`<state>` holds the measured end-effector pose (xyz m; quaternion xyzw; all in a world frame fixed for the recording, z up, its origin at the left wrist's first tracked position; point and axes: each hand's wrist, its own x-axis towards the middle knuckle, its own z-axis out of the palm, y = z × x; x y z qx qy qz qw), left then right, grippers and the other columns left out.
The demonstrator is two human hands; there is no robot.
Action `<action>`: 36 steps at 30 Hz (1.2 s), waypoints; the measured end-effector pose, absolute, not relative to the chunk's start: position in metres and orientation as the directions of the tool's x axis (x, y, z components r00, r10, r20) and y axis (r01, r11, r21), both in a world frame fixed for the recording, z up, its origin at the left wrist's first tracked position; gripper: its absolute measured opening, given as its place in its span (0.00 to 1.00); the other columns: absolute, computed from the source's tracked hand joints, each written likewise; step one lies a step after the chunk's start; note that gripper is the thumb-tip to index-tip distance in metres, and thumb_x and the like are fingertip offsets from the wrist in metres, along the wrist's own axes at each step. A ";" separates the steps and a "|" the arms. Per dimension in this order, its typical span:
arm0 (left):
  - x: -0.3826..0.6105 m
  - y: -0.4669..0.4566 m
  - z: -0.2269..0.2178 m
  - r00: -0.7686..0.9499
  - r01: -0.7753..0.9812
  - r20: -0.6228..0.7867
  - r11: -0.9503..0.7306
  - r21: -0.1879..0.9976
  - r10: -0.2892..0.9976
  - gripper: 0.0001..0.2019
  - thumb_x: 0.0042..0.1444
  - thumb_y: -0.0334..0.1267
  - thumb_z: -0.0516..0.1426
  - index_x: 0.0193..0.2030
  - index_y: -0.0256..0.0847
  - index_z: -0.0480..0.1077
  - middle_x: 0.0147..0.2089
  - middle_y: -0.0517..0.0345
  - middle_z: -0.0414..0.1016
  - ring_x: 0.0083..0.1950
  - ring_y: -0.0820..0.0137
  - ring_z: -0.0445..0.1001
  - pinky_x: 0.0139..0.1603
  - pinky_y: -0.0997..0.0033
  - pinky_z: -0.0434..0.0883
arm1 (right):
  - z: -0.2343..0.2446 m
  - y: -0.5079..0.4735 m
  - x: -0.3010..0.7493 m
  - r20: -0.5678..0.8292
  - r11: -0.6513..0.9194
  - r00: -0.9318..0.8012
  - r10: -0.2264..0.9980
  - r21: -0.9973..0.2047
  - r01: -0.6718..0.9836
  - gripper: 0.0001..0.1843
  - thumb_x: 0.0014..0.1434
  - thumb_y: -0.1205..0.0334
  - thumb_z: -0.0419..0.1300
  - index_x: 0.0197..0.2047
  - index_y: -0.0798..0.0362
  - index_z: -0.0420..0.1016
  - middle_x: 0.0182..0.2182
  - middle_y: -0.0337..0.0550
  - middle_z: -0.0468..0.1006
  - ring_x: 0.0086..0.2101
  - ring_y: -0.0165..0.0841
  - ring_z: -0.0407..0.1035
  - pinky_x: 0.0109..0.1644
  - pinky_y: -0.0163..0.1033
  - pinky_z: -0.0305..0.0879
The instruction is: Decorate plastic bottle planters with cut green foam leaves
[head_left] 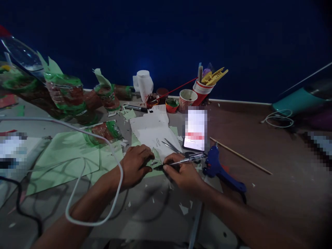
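Note:
My right hand grips a pen in a writing hold, its tip on a small piece of light green paper. My left hand rests with curled fingers on that paper, pressing it to the table. Scissors lie just beyond my hands on a white sheet. A blue glue gun lies right of my right hand.
A large green paper sheet lies left. Painted cut bottles, paint cups, a cup of tools, a tissue roll, a phone, a wooden stick and a white cable surround the spot.

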<state>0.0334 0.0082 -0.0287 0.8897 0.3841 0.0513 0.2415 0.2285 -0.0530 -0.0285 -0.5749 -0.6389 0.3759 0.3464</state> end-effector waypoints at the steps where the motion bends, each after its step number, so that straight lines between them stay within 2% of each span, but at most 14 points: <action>1: 0.033 0.008 -0.029 0.698 0.658 -0.090 -0.587 0.471 0.710 0.13 0.48 0.32 0.59 0.42 0.41 0.67 0.46 0.52 0.71 0.50 0.59 0.68 0.49 0.57 0.60 | -0.029 -0.053 0.228 0.009 0.056 -0.100 0.995 -0.874 0.484 0.04 0.51 0.68 0.56 0.29 0.50 0.71 0.27 0.39 0.74 0.33 0.34 0.68 0.39 0.38 0.62; 15: 0.032 0.008 -0.031 0.709 0.632 -0.048 -0.603 0.487 0.704 0.13 0.48 0.32 0.58 0.42 0.41 0.67 0.46 0.52 0.71 0.49 0.60 0.69 0.49 0.58 0.61 | -0.035 -0.056 0.230 -0.012 0.061 -0.130 0.991 -0.840 0.540 0.04 0.52 0.65 0.58 0.32 0.49 0.74 0.32 0.41 0.75 0.39 0.38 0.67 0.45 0.43 0.62; 23: 0.031 0.010 -0.030 0.717 0.641 -0.096 -0.600 0.478 0.690 0.13 0.49 0.34 0.59 0.44 0.41 0.67 0.48 0.51 0.71 0.51 0.58 0.68 0.50 0.56 0.60 | -0.028 -0.051 0.235 -0.034 0.018 -0.119 0.992 -0.911 0.412 0.03 0.51 0.67 0.55 0.29 0.52 0.69 0.26 0.38 0.72 0.30 0.32 0.68 0.36 0.37 0.63; 36: 0.032 0.010 -0.030 0.707 0.654 -0.105 -0.591 0.472 0.700 0.14 0.49 0.34 0.60 0.43 0.41 0.67 0.47 0.52 0.71 0.50 0.58 0.69 0.49 0.57 0.61 | -0.027 -0.051 0.235 -0.039 -0.005 -0.079 0.996 -0.917 0.398 0.03 0.50 0.67 0.55 0.28 0.52 0.69 0.23 0.36 0.70 0.27 0.31 0.65 0.32 0.35 0.62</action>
